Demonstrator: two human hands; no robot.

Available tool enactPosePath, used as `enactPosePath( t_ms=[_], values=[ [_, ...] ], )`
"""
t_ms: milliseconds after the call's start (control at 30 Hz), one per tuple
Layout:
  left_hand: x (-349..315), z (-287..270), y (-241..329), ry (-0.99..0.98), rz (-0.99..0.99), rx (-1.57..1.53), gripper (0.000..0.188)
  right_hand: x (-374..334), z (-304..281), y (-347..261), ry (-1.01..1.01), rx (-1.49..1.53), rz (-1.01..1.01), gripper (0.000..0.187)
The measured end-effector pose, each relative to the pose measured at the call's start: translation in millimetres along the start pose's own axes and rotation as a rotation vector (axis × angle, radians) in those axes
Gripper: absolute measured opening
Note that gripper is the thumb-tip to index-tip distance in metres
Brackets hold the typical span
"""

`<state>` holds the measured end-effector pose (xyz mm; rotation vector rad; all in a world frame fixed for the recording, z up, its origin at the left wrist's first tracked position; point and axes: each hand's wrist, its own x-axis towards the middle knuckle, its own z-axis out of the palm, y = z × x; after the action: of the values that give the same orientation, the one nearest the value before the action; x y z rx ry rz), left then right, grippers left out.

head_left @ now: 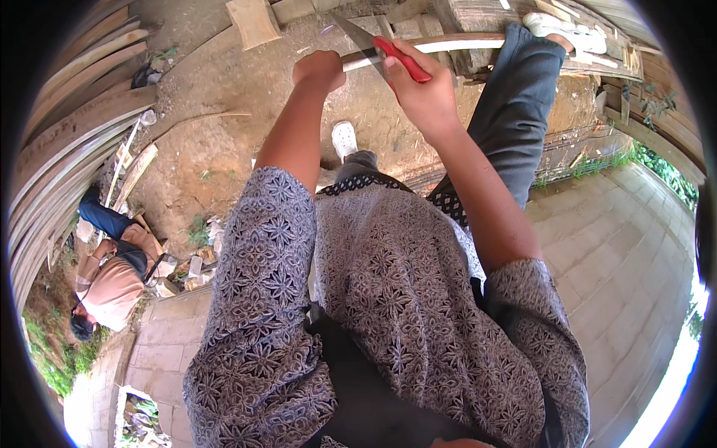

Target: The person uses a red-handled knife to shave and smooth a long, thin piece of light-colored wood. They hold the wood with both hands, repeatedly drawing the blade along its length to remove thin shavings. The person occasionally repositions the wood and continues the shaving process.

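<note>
My left hand (pixel 320 72) is closed in a fist around the near end of a long, thin wooden strip (pixel 467 42). The strip runs off to the right, its far part lying over a stack of timber. In my right hand (pixel 424 93) is the red handle of a hand saw (pixel 354 34), fingers wrapped round it. Its tapering grey blade points up and left, crossing the strip just right of my left fist. Whether the teeth touch the wood cannot be made out.
My right foot in a white shoe (pixel 567 33) rests on the timber stack (pixel 478 19); the other shoe (pixel 344 140) is on the dirt ground. A wooden block (pixel 252 22) lies ahead. Long planks (pixel 82 127) lean at left, where another person (pixel 116 284) sits low among wood scraps.
</note>
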<state>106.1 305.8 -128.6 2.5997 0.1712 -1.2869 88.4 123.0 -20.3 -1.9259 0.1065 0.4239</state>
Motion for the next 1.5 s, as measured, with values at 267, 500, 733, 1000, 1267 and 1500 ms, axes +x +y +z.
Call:
enactPosePath(
  t_ms=[267,500,733,1000,1267,1500],
  values=[
    [-8,-1,-2,0.013,0.028,0.030,0.032,-52,4,-12,0.011,-0.048,-0.078,0.044],
    [-11,-2,-2,-0.011,-0.006,0.011,0.031,-162,-83,-84,-0.083,-0.108,0.094,0.048],
    [-12,5,1,0.024,-0.041,-0.021,0.030,-155,-91,-96,-0.102,-0.120,-0.017,0.045],
    [-7,5,6,0.069,-0.044,-0.101,0.031,20,-2,-24,-0.022,-0.039,0.153,0.042],
    [-5,4,2,0.020,-0.050,-0.005,0.030,-54,15,16,0.059,-0.033,-0.182,0.046],
    [-13,-1,0,0.060,-0.025,-0.005,0.030,-144,-56,-70,-0.106,-0.030,0.151,0.050]
  ],
)
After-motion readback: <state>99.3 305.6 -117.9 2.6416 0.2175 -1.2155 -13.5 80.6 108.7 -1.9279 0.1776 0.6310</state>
